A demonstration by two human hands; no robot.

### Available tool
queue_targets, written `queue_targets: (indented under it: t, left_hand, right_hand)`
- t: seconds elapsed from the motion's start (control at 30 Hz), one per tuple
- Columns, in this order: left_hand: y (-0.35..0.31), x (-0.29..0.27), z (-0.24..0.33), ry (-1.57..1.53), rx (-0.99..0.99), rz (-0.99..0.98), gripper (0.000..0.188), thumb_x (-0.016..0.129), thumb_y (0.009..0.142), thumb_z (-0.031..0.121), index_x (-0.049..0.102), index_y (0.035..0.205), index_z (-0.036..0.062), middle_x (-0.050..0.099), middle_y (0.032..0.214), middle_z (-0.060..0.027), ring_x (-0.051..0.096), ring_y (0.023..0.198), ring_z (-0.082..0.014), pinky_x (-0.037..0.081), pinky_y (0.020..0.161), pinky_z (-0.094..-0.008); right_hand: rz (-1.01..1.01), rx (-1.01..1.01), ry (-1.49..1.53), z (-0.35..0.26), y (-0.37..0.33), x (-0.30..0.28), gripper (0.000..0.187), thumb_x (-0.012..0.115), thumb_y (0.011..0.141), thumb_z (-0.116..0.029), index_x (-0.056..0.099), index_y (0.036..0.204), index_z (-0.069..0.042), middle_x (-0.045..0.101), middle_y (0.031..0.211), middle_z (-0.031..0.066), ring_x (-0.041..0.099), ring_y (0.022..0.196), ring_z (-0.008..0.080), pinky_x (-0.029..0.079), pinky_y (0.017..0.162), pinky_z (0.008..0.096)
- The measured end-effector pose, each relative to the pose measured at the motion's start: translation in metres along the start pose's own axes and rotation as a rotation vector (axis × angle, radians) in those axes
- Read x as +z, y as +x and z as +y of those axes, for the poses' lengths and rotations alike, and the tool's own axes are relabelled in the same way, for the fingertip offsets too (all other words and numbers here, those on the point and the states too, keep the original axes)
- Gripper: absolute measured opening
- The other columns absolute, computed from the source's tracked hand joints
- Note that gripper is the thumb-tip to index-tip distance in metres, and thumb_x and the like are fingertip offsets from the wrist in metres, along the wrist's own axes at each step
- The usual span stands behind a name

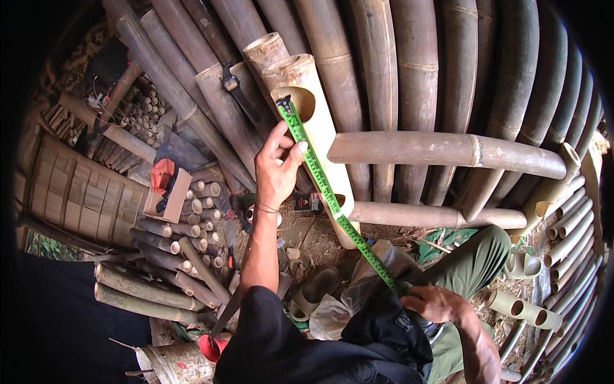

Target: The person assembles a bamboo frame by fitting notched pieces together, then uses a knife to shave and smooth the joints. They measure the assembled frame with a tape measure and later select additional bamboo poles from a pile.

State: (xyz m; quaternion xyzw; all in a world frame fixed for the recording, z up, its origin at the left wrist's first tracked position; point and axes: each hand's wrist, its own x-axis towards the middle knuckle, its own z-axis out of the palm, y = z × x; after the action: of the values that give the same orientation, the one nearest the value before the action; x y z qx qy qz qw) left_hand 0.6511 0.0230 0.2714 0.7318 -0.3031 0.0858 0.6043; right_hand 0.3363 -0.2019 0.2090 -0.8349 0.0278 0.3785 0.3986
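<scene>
A green tape measure (320,177) stretches slantwise along a pale bamboo post (324,132) with round holes cut in it. The tape's black end lies at the upper hole (306,105). Just below that end, my left hand (276,168) is closed on the blade, thumb on top. My right hand (437,303) is closed around the tape's lower end by my lap; its case cannot be made out there. Two bamboo rails, an upper one (409,148) and a lower one (435,215), meet the post from the right.
Long bamboo poles (419,77) lie side by side behind the post. A black watch (231,83) rests on one pole. Cut bamboo pieces (157,246) are stacked at left near a cardboard box (167,198). A bamboo piece with holes (526,310) lies at right.
</scene>
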Motion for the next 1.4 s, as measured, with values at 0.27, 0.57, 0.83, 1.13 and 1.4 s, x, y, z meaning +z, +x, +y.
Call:
queue_targets:
  t: [0.27, 0.57, 0.83, 1.13, 1.4]
  left_hand:
    - [0.000, -0.007, -0.007, 0.022, -0.015, -0.017, 0.052, 0.067, 0.091, 0.007, 0.047, 0.138, 0.0018, 0.059, 0.083, -0.0018, 0.062, 0.072, -0.0094, 0.053, 0.062, -0.0228]
    - [0.005, -0.011, -0.008, 0.021, 0.006, -0.035, 0.056, 0.069, 0.090, 0.008, 0.044, 0.140, 0.0022, 0.060, 0.084, -0.0034, 0.062, 0.069, -0.0126, 0.055, 0.060, -0.0259]
    - [0.007, -0.007, -0.001, 0.119, 0.003, -0.018, 0.057, 0.071, 0.088, 0.007, 0.044, 0.138, -0.0005, 0.060, 0.082, -0.0022, 0.061, 0.070, -0.0118, 0.054, 0.062, -0.0254]
    - [0.005, -0.001, 0.008, 0.200, -0.015, -0.016, 0.060, 0.071, 0.089, 0.009, 0.041, 0.141, 0.0027, 0.059, 0.085, -0.0032, 0.062, 0.071, -0.0132, 0.055, 0.064, -0.0265]
    - [0.004, -0.001, 0.010, 0.246, -0.033, -0.001, 0.064, 0.070, 0.090, 0.010, 0.037, 0.143, 0.0026, 0.060, 0.087, -0.0040, 0.063, 0.074, -0.0137, 0.056, 0.066, -0.0272]
  right_hand:
    - [0.074, -0.009, 0.126, -0.011, 0.011, 0.009, 0.035, 0.047, 0.098, -0.036, 0.063, 0.110, -0.007, 0.065, 0.102, 0.0170, 0.062, 0.101, 0.0365, 0.049, 0.084, 0.0414]
    - [0.029, 0.019, 0.191, -0.008, 0.026, 0.024, 0.038, 0.045, 0.098, -0.036, 0.063, 0.117, -0.009, 0.065, 0.112, 0.0161, 0.061, 0.107, 0.0353, 0.049, 0.089, 0.0414]
    - [-0.026, 0.089, 0.376, -0.008, 0.027, 0.020, 0.053, 0.045, 0.096, -0.049, 0.063, 0.121, -0.007, 0.068, 0.107, 0.0169, 0.070, 0.085, 0.0297, 0.061, 0.057, 0.0357]
    - [-0.005, -0.039, 0.374, 0.019, 0.030, 0.029, 0.054, 0.043, 0.095, -0.049, 0.064, 0.119, -0.005, 0.067, 0.108, 0.0194, 0.070, 0.083, 0.0330, 0.061, 0.058, 0.0383]
    - [0.097, -0.028, 0.435, 0.026, 0.041, 0.038, 0.057, 0.044, 0.094, -0.048, 0.067, 0.111, 0.002, 0.069, 0.101, 0.0224, 0.070, 0.076, 0.0337, 0.058, 0.057, 0.0406]
